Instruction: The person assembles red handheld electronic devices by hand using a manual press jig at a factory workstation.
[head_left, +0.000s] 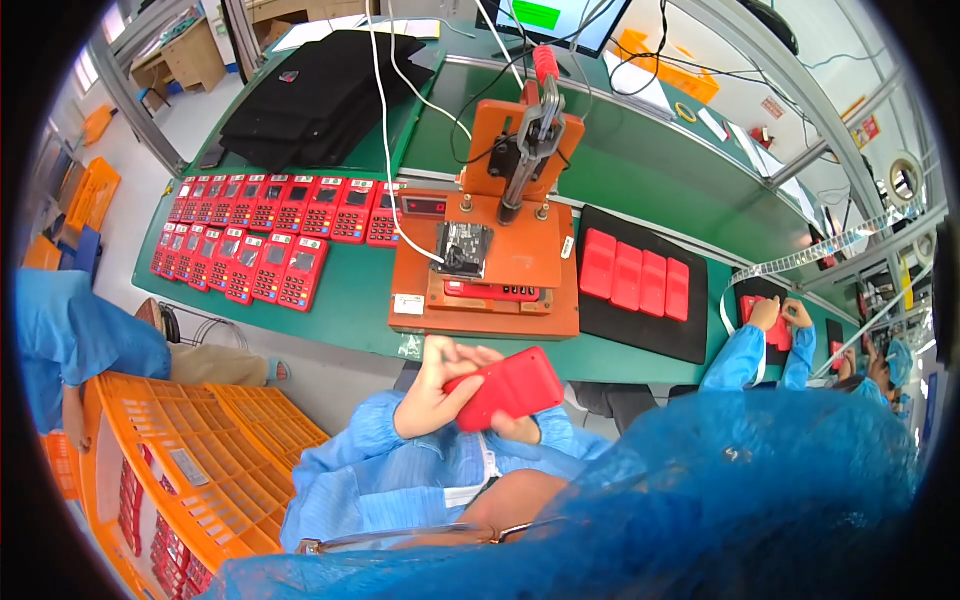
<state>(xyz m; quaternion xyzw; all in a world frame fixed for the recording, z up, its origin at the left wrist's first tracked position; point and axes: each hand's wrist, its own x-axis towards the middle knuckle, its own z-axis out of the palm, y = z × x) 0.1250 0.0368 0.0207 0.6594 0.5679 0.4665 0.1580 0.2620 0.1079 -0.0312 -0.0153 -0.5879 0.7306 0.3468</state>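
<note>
Between my two hands, in front of the bench edge, is a red payment terminal (518, 388) with its plain side up and tilted. My left hand (432, 392) grips its left end, thumb across the top. My right hand (516, 428) closes on its lower edge, its fingers partly hidden underneath. Just beyond stands an orange fixture (410, 318) with a toggle clamp (532, 130) and a circuit board (464, 248) on top. Another red terminal (490, 291) sits in the fixture's lower slot, its keypad partly showing.
Rows of red keypad terminals (272, 268) lie on the green bench (350, 330) at left, before stacked black mats (320, 100). Several red terminals (626, 275) lie face down on a black mat (640, 340). Orange crates (220, 460) and a person (80, 330) are at left. Another person's hands (780, 315) work at right.
</note>
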